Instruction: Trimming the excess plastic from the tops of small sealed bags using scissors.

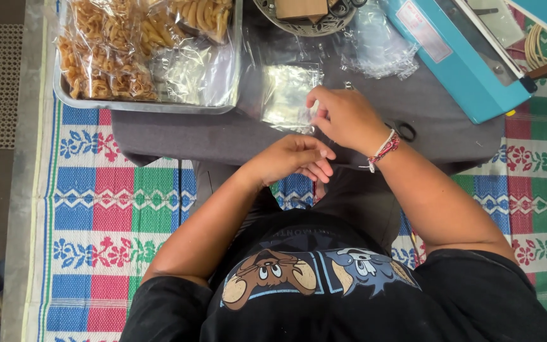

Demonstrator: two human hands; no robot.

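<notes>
The right hand lay near the front edge of the low grey table, its fingers curled and pinching the edge of a clear plastic bag that rested flat on the table toward the middle. A beaded wristband circled that wrist. The left hand hovered just at the front edge, loosely curled with fingertips drawn together; whether it held anything could not be told. The two hands were close but apart.

At the table's far left corner sat a metal tray filled with sealed bags of fried snacks, its near rim close to the empty bag. More crumpled clear bags lay at the far edge, beside a woven basket. A turquoise heat sealer took up the far right corner, angled across the table. A pair of scissors lay just beside the right wrist. Beneath the table spread a mat in blue, red and green squares.
</notes>
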